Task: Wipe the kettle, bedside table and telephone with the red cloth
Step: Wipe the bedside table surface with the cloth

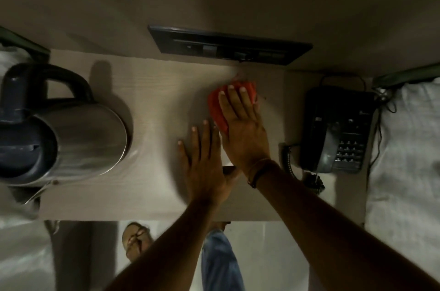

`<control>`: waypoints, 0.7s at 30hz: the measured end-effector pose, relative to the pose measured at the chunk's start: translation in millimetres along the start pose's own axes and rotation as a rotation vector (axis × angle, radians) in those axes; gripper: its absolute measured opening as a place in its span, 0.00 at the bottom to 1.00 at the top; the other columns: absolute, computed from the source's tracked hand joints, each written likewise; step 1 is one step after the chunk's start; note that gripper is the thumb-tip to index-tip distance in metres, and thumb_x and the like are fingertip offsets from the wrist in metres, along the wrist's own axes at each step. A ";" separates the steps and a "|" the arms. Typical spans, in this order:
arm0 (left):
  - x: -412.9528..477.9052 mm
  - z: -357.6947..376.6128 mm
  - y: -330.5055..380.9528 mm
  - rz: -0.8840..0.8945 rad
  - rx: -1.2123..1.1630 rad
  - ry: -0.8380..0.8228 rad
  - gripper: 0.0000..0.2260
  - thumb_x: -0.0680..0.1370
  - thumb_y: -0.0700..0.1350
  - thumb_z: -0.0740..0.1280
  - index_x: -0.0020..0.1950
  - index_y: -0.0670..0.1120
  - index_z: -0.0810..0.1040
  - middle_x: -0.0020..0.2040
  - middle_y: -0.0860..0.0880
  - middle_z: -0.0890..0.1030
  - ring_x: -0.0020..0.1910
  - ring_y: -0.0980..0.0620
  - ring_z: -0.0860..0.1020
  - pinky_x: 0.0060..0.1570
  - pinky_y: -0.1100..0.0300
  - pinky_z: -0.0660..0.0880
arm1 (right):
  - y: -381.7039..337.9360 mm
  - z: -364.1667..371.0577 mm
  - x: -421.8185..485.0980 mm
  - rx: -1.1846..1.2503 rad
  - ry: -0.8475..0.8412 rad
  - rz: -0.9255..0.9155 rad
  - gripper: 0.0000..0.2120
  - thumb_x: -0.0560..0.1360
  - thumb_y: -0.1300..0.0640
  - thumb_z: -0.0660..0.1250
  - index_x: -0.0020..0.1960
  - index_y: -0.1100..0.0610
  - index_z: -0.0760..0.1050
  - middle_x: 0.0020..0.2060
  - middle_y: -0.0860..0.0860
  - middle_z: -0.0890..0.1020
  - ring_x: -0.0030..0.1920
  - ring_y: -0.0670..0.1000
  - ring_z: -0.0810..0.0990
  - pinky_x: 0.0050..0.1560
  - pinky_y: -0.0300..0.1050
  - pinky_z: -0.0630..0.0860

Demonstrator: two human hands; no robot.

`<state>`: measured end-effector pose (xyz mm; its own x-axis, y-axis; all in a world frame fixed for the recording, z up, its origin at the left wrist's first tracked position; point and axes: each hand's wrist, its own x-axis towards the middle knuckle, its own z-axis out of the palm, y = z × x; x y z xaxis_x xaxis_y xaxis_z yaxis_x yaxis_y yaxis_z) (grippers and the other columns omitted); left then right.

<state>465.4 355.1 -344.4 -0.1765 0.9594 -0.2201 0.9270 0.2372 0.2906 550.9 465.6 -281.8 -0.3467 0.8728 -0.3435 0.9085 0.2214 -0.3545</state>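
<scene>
The pale wood-grain bedside desk (152, 104) sits between two beds with white linen, one on the left (21, 250) and one on the right (404, 147). The right hand (240, 128) lies flat, fingers stretched out, pressing the crumpled red cloth (215, 104) onto the desk near its back edge; the cloth shows past the fingertips and along the hand's left side. A thin band circles that wrist. The left hand (204, 162) rests open and flat on the bare desk just beside the right one, palm down, gripping nothing, its thumb near the right wrist.

At the desk's left end lies the brushed steel kettle with a dark lid and handle (78, 133), well apart from the hands. At the right end sits the black corded telephone (338, 128), its handset on the cradle and its coiled cord looping off the near left corner. It is close to the right forearm but not touching it. A dark switch panel (228, 46) is set in the wall just behind the cloth. Below the desk edge, blue trousers and a foot show on the floor.
</scene>
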 end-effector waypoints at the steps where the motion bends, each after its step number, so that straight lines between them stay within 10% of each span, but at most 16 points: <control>1: 0.2 0.1 1.0 -0.007 0.001 -0.003 0.51 0.77 0.80 0.48 0.88 0.45 0.53 0.89 0.44 0.50 0.88 0.39 0.50 0.84 0.33 0.43 | -0.8 -0.2 -6.6 0.009 -0.013 0.004 0.33 0.85 0.44 0.51 0.88 0.55 0.57 0.88 0.56 0.58 0.89 0.61 0.52 0.88 0.66 0.52; 6: -0.9 3.7 1.2 -0.004 0.071 -0.021 0.48 0.78 0.74 0.57 0.89 0.45 0.53 0.88 0.43 0.48 0.88 0.38 0.49 0.84 0.31 0.44 | -6.7 -11.1 -45.2 0.092 -0.105 -0.008 0.31 0.85 0.45 0.49 0.86 0.52 0.63 0.86 0.53 0.67 0.87 0.56 0.62 0.87 0.59 0.62; 8: -1.7 3.3 0.4 0.003 0.072 -0.026 0.51 0.75 0.73 0.61 0.89 0.47 0.48 0.88 0.43 0.47 0.88 0.38 0.48 0.84 0.31 0.45 | -8.0 -22.6 -49.7 0.352 -0.067 0.136 0.21 0.87 0.46 0.58 0.77 0.51 0.76 0.65 0.53 0.87 0.64 0.50 0.86 0.66 0.48 0.82; 11: -1.6 1.2 0.3 -0.009 0.040 0.002 0.55 0.71 0.76 0.57 0.89 0.47 0.44 0.89 0.43 0.50 0.88 0.38 0.50 0.84 0.32 0.45 | -12.7 -44.6 -49.1 0.702 0.073 0.315 0.15 0.88 0.48 0.63 0.70 0.53 0.79 0.42 0.50 0.88 0.36 0.49 0.86 0.37 0.43 0.83; 14: -0.2 0.9 1.3 -0.011 0.027 0.014 0.55 0.72 0.78 0.57 0.89 0.47 0.48 0.89 0.43 0.52 0.88 0.37 0.52 0.83 0.31 0.47 | -13.8 -50.3 -27.2 0.517 0.325 0.172 0.19 0.87 0.56 0.63 0.77 0.52 0.75 0.62 0.53 0.88 0.55 0.50 0.90 0.54 0.44 0.89; 16: 0.2 2.4 1.3 -0.014 0.036 0.004 0.56 0.71 0.79 0.57 0.89 0.47 0.48 0.90 0.44 0.51 0.88 0.38 0.51 0.84 0.31 0.46 | -16.6 -42.9 -3.3 0.293 0.182 0.104 0.25 0.86 0.53 0.59 0.83 0.53 0.69 0.80 0.55 0.76 0.82 0.59 0.72 0.80 0.61 0.74; 21: 0.0 7.8 0.9 -0.005 0.111 0.013 0.52 0.74 0.75 0.60 0.89 0.46 0.51 0.89 0.43 0.51 0.88 0.38 0.53 0.84 0.32 0.46 | -11.7 -6.2 -18.0 0.056 -0.093 0.025 0.38 0.81 0.40 0.42 0.88 0.53 0.57 0.89 0.53 0.57 0.90 0.59 0.50 0.89 0.65 0.54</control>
<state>468.9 354.2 -351.4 -0.1852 0.9603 -0.2086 0.9568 0.2247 0.1846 547.9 450.0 -266.1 -0.3467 0.8331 -0.4309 0.9036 0.1734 -0.3918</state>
